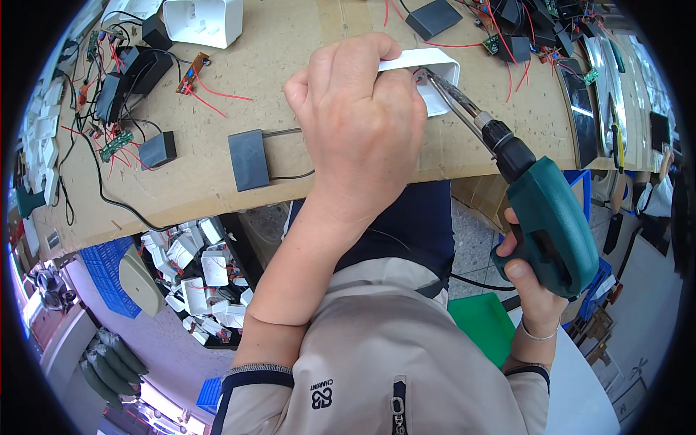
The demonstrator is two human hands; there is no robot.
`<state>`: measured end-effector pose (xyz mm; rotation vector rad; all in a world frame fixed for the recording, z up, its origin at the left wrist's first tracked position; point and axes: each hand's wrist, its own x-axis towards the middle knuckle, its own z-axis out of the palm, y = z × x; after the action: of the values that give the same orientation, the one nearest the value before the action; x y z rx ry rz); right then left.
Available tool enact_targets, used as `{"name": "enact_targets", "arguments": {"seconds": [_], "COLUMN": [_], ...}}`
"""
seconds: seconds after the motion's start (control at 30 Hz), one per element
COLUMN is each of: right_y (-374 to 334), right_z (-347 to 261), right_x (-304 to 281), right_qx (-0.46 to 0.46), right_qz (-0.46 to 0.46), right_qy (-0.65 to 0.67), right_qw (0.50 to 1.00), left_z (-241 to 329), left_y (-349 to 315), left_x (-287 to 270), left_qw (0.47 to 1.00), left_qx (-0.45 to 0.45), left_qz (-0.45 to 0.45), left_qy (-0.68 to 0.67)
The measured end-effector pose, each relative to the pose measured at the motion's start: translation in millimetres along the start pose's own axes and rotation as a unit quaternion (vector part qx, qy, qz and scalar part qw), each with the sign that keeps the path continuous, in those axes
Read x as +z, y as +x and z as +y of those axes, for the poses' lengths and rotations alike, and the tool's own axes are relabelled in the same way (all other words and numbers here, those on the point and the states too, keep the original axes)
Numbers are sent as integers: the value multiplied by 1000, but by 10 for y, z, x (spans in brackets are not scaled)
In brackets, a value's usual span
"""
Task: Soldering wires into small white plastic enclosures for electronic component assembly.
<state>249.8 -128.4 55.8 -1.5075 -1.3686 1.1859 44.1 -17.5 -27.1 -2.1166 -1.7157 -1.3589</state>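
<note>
My left hand (362,116) is closed around a white plastic housing (442,64) near the table's front edge. Its back faces up and hides most of the fingers. In my right hand (533,279) is a green soldering gun (554,225), gripped by its handle. The gun's thin metal tip reaches into the open side of the housing; what it touches there is too small to make out. Just left of my left hand, a flat black box (249,161) lies on the table, and its wires run under the hand.
Cardboard covers the table (210,159). Black boxes with wires and circuit boards crowd its left (119,83) and far right (515,47). An orange board (192,72) and another white housing (204,22) lie farther back. Below the left edge stands a bin of white housings (194,296).
</note>
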Motion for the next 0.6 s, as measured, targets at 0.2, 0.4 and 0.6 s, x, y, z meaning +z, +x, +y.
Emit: {"name": "enact_targets", "arguments": {"seconds": [0.2,0.4,0.6], "right_y": [9,30,27], "right_z": [-12,19,17], "right_x": [15,8,8], "right_qx": [4,5,7], "right_qz": [3,7,3], "right_qy": [2,1,4], "right_qw": [1000,1000,1000], "left_z": [-4,-2,0], "left_y": [-2,1,0], "left_x": [2,0,-6], "left_qw": [1000,1000,1000], "left_qx": [2,0,0], "left_qz": [0,2,1], "left_qy": [4,1,1]}}
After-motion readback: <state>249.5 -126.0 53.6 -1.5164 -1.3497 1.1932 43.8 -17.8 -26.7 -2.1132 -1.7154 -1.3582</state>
